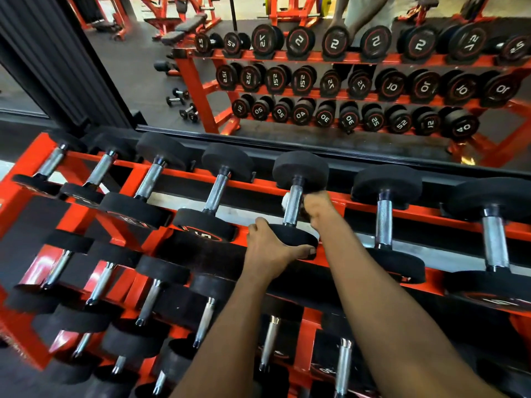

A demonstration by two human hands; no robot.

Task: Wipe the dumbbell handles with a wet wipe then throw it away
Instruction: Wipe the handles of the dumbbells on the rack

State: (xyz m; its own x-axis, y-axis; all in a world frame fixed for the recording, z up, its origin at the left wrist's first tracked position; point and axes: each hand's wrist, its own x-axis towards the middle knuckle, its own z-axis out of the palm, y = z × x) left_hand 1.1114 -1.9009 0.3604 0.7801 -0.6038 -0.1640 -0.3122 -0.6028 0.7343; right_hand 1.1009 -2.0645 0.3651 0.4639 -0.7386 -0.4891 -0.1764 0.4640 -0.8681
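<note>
Wide wall mirror [287,135] just behind an orange-red tiered rack [120,237], dark ribbed pillar [51,58] left of the mirror, black floor [129,67] and orange padded gym benches [186,27] reflected in the mirror.

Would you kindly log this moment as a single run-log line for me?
step: cleaning handle | left hand: holds dumbbell head | right hand: wraps wipe round handle | wipe: not yet binned
</note>
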